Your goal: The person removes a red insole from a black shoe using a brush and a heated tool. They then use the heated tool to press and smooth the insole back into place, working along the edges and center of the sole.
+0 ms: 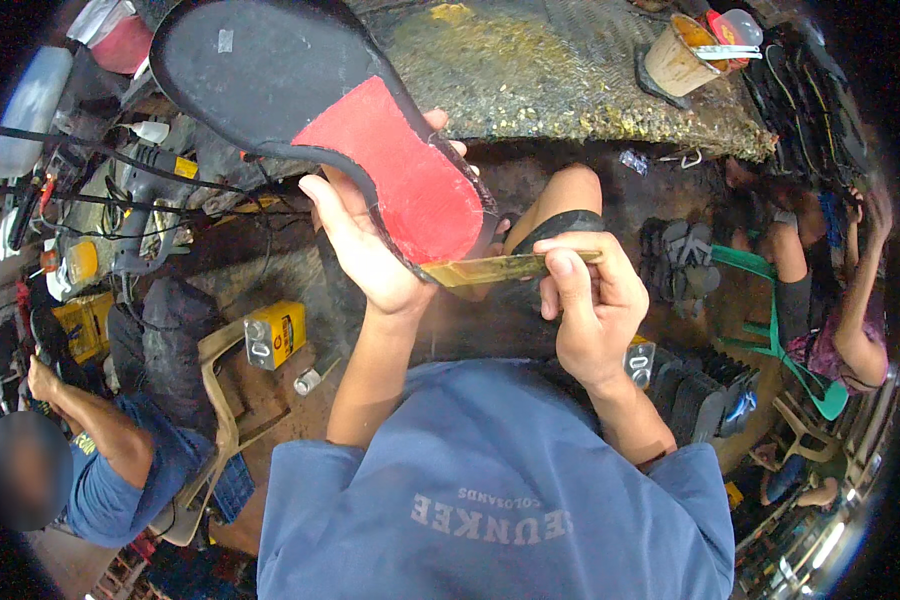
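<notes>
A large black shoe sole (230, 90) with a red patch (425, 200) on its near end lies tilted in my left hand (380, 265), whose thumb stands up beside the sole's left edge and whose fingertips show along the right edge. My right hand (590, 300) grips a flat, narrow, yellowish strip tool (480, 268) between thumb and fingers. Its far tip touches or overlaps the near rim of the sole, just below the red patch.
Beyond is a crusted bench (530, 70) with a glue cup (680, 65). Tools and cables (145, 210) crowd the left, beside a seated co-worker (140, 460) and yellow tin (275, 335). At right are stacked soles (800, 100), sandals (680, 260) and another person (850, 350).
</notes>
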Motion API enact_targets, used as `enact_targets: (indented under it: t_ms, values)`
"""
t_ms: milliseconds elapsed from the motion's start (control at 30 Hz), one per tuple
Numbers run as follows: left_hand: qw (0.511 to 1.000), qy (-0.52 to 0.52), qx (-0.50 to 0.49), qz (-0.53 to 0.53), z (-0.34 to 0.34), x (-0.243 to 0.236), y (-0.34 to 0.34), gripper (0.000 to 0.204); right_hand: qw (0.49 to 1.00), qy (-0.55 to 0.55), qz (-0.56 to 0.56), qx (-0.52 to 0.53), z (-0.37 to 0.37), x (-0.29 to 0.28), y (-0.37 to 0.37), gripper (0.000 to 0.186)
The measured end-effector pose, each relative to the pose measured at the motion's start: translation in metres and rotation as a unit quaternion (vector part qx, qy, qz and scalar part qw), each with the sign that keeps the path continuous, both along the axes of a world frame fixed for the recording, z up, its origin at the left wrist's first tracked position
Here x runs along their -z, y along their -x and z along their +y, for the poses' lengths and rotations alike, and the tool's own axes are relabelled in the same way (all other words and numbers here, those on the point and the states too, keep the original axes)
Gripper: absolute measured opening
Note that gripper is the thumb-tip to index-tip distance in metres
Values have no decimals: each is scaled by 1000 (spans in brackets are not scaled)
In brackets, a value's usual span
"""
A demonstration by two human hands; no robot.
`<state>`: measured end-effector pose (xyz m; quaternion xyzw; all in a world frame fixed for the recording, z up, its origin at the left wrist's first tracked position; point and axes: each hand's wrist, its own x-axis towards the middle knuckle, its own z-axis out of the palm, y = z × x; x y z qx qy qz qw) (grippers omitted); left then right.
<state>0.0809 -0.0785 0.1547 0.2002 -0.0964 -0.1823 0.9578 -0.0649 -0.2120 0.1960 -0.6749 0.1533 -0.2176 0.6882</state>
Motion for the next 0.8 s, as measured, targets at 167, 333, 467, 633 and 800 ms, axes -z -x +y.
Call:
enact_targets:
  t_ms: [167,333,467,633,800]
  values:
    - [996,-34,36,78,0,-1,4,78,969,-234,82,-5,-13,9,-8,21]
    - [981,-166,23,97,-3,-2,10,69,956,-283,49,53,-31,17,-19,28]
    - [979,-177,31,96,-5,-3,14,63,990,-78,11,115,-30,14,-24,23]
    - [974,-199,6,106,-10,-9,21,54,975,166,-45,141,-13,21,-30,11]
    - [972,-211,-22,100,-15,-9,27,41,901,385,-127,154,-10,30,-41,12]
